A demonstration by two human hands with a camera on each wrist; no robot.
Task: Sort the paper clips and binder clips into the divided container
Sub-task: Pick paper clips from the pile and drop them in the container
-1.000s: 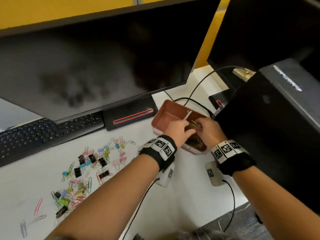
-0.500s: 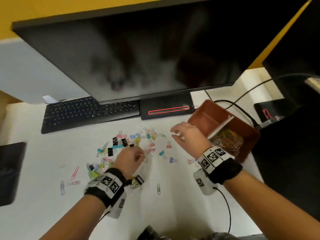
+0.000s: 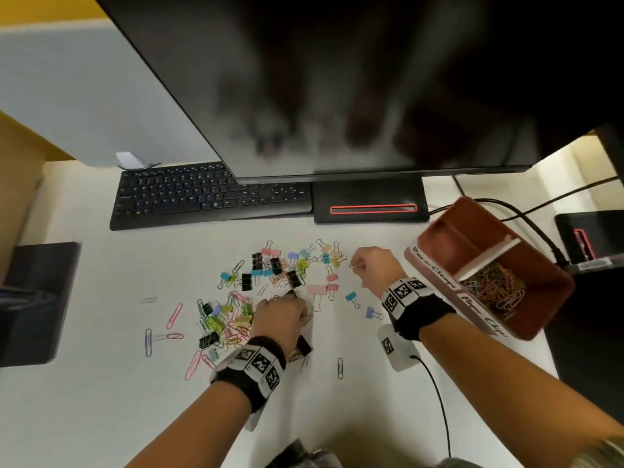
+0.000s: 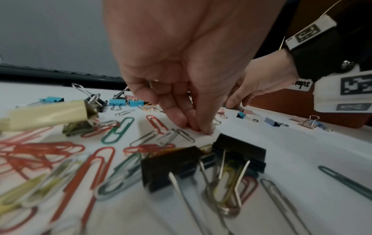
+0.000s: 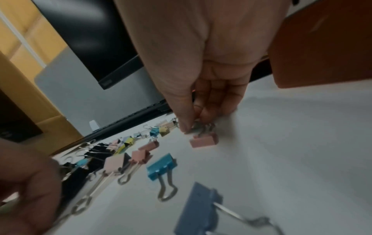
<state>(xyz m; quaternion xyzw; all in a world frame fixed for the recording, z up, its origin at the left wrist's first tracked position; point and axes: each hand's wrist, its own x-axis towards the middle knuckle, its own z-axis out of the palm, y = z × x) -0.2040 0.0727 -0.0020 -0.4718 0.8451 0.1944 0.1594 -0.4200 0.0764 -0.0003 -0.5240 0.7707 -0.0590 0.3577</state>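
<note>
A pile of coloured paper clips and binder clips lies scattered on the white desk. My left hand reaches into its near side. Its fingertips pinch down on the desk at a silver paper clip, with two black binder clips just in front. My right hand is at the pile's right edge, where thumb and fingers pinch the wire handles of a pink binder clip. The brown divided container stands to the right; its near compartment holds paper clips.
A black keyboard and a monitor on its base stand behind the pile. Cables run behind the container. A dark pad lies at the left. Loose paper clips lie near the forearms.
Both hands have left the container and moved left to the pile. The left hand now pinches down among the paper clips, and the right hand has taken hold of a pink binder clip.
</note>
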